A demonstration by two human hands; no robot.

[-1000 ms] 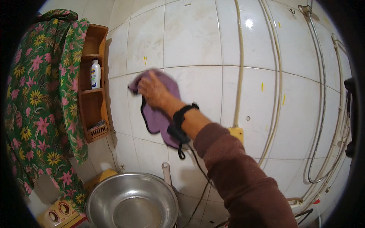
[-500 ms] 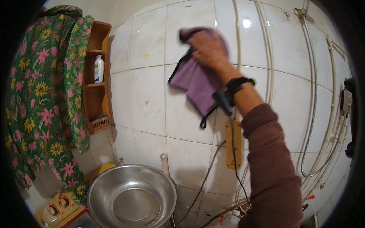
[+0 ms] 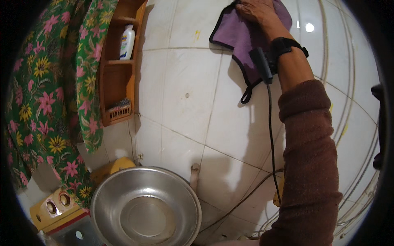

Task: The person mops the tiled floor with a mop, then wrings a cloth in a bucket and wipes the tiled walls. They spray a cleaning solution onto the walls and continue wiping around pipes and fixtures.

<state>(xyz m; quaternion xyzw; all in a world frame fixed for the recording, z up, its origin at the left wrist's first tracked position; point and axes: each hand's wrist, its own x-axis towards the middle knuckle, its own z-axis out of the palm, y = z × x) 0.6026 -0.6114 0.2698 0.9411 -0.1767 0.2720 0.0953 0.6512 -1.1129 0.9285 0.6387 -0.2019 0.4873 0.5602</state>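
My right hand [image 3: 257, 10] is high up at the picture's top edge, closed on a purple cloth [image 3: 243, 35] with black edging and a small hanging loop. The cloth lies against the white tiled wall [image 3: 176, 82], its lower corner hanging free below my palm. The top edge cuts off part of my fingers. Around that wrist sits a black band [image 3: 285, 48], and a small dark plug-like piece [image 3: 261, 65] with a black cable hangs beside it. My left hand is out of the picture.
A large steel basin [image 3: 191, 197] stands at the lower left, above a yellow machine with knobs [image 3: 57, 209]. An orange-brown shelf [image 3: 119, 80] holds a white bottle [image 3: 127, 43], beside a green flowered curtain [image 3: 45, 90]. A pipe end [image 3: 194, 178] stands behind the basin; hoses run down the right.
The view has shifted down and left, so the basin and shelf show larger. My right hand and the purple cloth now appear higher and further right, still at the wall.
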